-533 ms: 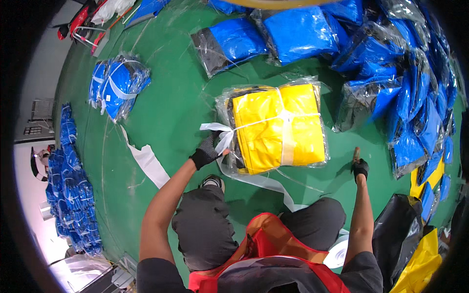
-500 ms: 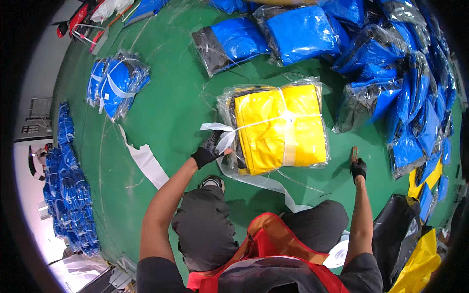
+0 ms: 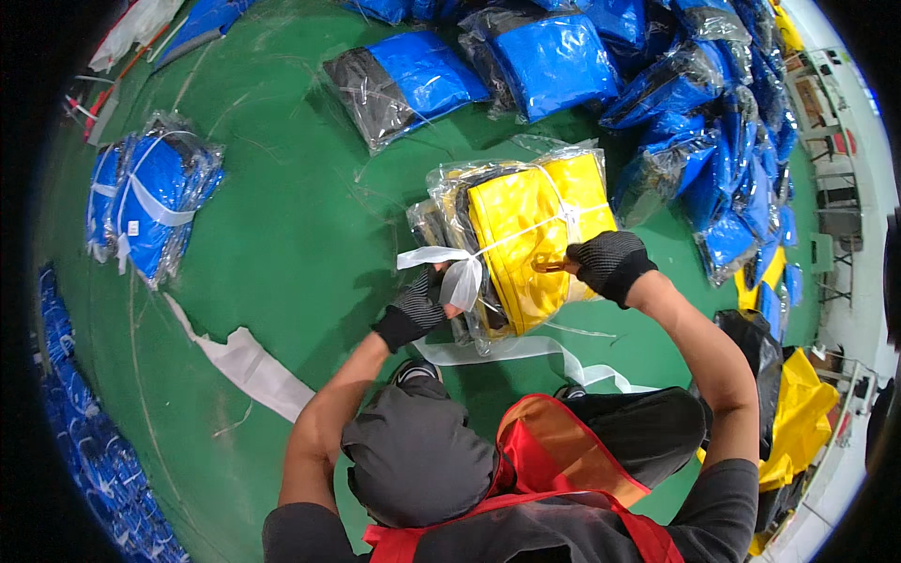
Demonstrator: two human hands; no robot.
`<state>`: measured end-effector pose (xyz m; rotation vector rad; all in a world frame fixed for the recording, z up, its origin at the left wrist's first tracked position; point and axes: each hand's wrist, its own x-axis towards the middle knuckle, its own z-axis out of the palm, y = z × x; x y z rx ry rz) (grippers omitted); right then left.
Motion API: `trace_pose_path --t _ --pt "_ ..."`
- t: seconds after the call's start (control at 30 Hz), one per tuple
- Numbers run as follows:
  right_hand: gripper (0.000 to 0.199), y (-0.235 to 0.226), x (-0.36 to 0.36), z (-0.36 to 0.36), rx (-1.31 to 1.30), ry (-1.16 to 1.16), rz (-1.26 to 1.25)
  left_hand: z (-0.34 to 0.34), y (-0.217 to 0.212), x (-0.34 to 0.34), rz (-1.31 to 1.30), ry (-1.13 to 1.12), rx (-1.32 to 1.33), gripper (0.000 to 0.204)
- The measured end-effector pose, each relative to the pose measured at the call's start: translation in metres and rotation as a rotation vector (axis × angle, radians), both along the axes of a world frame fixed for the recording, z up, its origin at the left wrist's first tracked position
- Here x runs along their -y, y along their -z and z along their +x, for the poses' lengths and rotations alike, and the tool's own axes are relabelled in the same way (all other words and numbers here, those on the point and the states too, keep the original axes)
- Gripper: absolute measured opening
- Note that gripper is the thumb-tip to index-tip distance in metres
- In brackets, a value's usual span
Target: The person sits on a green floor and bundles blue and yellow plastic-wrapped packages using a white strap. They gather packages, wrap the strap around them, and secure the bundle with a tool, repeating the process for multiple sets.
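A tied bundle (image 3: 516,296) of folded yellow sheeting in clear plastic lies in front of me, its left side tipped up. White strap (image 3: 532,235) crosses its top, with a loose white tail (image 3: 430,255) at the left edge. My left hand (image 3: 419,305), in a dark patterned glove with bare fingertips, is closed on that left edge beside the tail. My right hand (image 3: 608,265), gloved alike, is closed on a small brown tool (image 3: 551,266) held over the yellow top. The tool's exact kind is unclear, and its far end is hard to make out.
Blue plastic-wrapped packs (image 3: 554,66) are heaped at the far side and right. A strapped blue bundle (image 3: 155,197) lies at the left. White strips (image 3: 253,371) lie on the green floor (image 3: 282,253). Yellow sheeting (image 3: 798,413) and black plastic (image 3: 751,333) sit at the right.
My right hand has swung in from the right with the brown tool, over the bundle. The bundle's left side has lifted in my left hand. The whole view has also shifted.
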<state>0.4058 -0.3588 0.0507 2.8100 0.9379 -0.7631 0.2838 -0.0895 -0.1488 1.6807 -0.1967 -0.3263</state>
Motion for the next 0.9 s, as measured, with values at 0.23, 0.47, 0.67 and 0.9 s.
trace_pose_path --t 0.23,0.47,0.67,0.9 --pt "0.024 -0.016 -0.013 -0.034 -0.002 0.092 -0.346 -0.046 0.049 0.015 0.104 -0.280 -0.230 0.040" --pt "0.024 -0.002 -0.029 -0.062 -0.253 0.041 0.050 -0.027 -0.033 0.004 -0.247 -0.101 -0.403 0.040" --pt "0.021 0.051 -0.045 -0.056 -0.263 0.681 0.853 -0.019 -0.026 -0.004 -0.227 -0.069 -0.468 0.029" --pt "0.028 0.043 -0.108 -0.088 -0.417 1.073 1.422 -0.022 0.010 -0.010 -0.252 -0.189 -0.573 0.038"
